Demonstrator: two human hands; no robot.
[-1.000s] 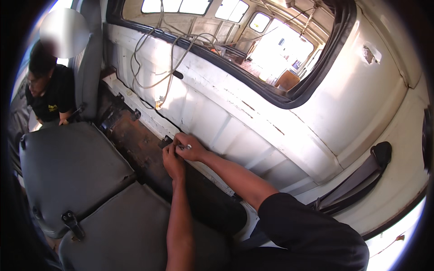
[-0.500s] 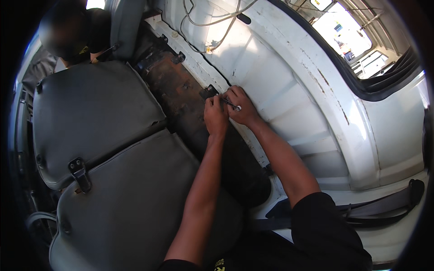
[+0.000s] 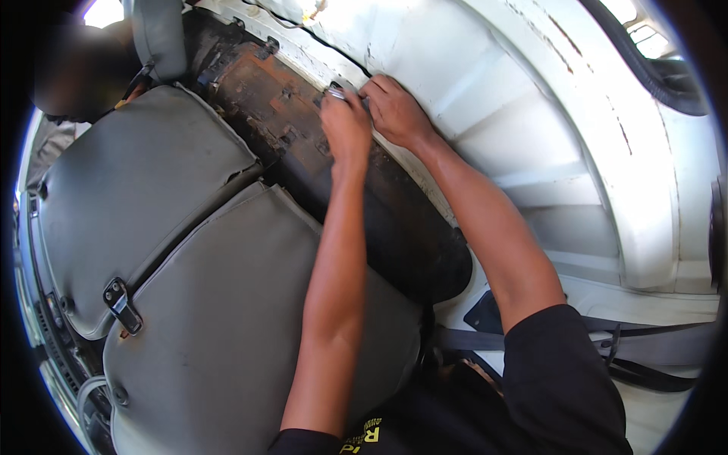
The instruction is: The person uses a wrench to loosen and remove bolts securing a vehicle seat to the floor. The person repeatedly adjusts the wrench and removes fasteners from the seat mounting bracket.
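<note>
My left hand [image 3: 347, 130] is closed at the edge of a rusty dark metal panel [image 3: 284, 114]. A shiny metal wrench [image 3: 336, 93] shows at its fingertips, most of it hidden by the fingers. Close beside it, my right hand [image 3: 396, 114] has its fingers bent in against the white ledge where the panel meets the van's side wall. What those fingertips hold, if anything, is hidden. A small black bracket [image 3: 338, 86] sits just beyond the left fingertips.
Two grey padded seat sections [image 3: 144, 152] lie to the left, with a black metal bracket [image 3: 121, 305] between them. The white body wall [image 3: 485, 106] rises on the right. A grey seat belt [image 3: 660, 345] lies at lower right. Another person [image 3: 83, 72] is at upper left.
The view has shifted, so the seats and panel sit higher and further left. The wrench's shiny end, earlier jutting out by the right hand, now shows at the left fingertips.
</note>
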